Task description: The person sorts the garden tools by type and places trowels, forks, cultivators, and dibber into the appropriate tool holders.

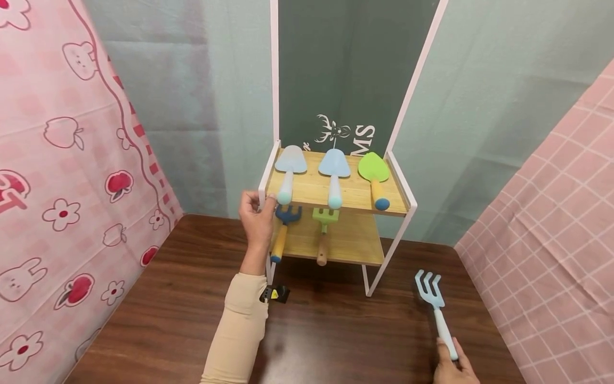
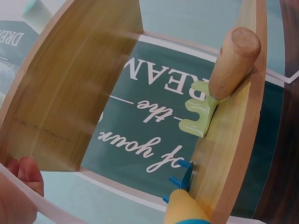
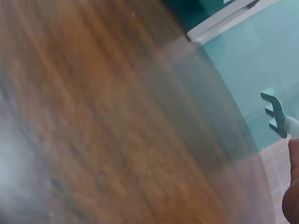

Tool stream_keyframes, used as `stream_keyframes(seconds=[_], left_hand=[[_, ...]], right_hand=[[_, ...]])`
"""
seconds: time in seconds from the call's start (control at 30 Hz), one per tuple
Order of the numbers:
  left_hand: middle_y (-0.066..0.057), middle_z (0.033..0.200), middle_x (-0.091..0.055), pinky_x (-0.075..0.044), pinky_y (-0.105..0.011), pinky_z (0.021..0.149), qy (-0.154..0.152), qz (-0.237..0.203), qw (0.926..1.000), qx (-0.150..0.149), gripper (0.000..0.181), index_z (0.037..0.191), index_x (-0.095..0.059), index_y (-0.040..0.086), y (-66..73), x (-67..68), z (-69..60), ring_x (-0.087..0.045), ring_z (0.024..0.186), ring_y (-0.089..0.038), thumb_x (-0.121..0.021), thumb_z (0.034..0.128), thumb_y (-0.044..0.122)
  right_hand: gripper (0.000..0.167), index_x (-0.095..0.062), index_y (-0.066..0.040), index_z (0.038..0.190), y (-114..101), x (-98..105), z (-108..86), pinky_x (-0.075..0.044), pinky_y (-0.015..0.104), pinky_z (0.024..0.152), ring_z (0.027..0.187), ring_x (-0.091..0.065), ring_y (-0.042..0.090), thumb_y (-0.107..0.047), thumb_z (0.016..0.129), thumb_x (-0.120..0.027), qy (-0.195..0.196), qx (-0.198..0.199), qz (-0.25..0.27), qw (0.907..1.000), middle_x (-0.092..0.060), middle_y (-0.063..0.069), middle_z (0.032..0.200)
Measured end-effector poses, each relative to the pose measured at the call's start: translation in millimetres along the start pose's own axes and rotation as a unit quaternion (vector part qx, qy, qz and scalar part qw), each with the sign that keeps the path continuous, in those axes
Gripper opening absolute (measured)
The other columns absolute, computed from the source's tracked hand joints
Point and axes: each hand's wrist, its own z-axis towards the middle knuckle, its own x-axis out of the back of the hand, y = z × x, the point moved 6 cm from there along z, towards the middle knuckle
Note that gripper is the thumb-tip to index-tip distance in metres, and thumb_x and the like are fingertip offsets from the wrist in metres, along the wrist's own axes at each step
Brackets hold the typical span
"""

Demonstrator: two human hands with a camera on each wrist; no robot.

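Note:
My left hand (image 1: 257, 220) grips the white frame of a two-tier wooden shelf (image 1: 309, 185) at its upper left front corner. Low on the right, my right hand (image 1: 454, 369) holds a light blue hand rake (image 1: 437, 300) by its handle, prongs pointing away; part of this hand is cut off by the frame edge. Three small trowels lie on the top tier: a whitish one (image 1: 291, 160), a blue one (image 1: 334, 163) and a green one (image 1: 373, 167) with a yellow handle. On the lower tier are a dark blue rake (image 1: 280, 240) and a green rake (image 1: 323, 220).
The shelf stands on a dark wood table (image 1: 326, 338), in front of a blue-green cloth with a dark printed panel (image 1: 355, 64). Pink patterned cloths hang at the left (image 1: 86, 160) and right (image 1: 551, 224). A small black item (image 1: 280, 294) shows by the left wrist.

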Motion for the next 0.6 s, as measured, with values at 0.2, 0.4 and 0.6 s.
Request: stream_keyframes(seconds=[0.2, 0.4, 0.6], left_hand=[[0.004, 0.065, -0.046, -0.040, -0.019, 0.052, -0.003, 0.015, 0.9998, -0.011, 0.013, 0.075, -0.044, -0.008, -0.6, -1.1, -0.7, -0.048, 0.058, -0.007, -0.057, 0.0762, -0.007], [0.004, 0.064, -0.047, -0.039, -0.018, 0.051, -0.004, 0.027, 0.9994, -0.020, 0.012, 0.074, -0.044, -0.006, -0.4, -3.0, -0.7, -0.047, 0.057, -0.007, -0.055, 0.0766, -0.008], [0.004, 0.064, -0.048, -0.039, -0.019, 0.052, 0.004, 0.033, 0.9990, -0.028, 0.010, 0.075, -0.045, -0.007, -0.2, -4.3, -0.6, -0.047, 0.057, -0.007, -0.055, 0.0761, -0.008]], right_hand=[[0.026, -0.072, -0.014, 0.093, -8.5, -1.5, -3.0, -0.044, 0.007, 0.054, 0.059, -0.062, -0.002, 0.004, 0.073, -0.074, -0.019, 0.041, 0.220, 0.9744, -0.066, -0.011, 0.065], [0.036, -0.070, -0.015, 0.089, -24.3, -1.5, -10.2, -0.046, 0.009, 0.056, 0.061, -0.065, 0.002, 0.017, 0.076, -0.062, -0.054, 0.084, 0.296, 0.9499, -0.068, -0.004, 0.067], [0.027, -0.067, 0.007, 0.098, -42.4, 3.1, -16.8, -0.048, 0.012, 0.054, 0.061, -0.065, 0.006, 0.019, 0.074, -0.062, -0.038, 0.137, 0.340, 0.9298, -0.068, 0.002, 0.069]])
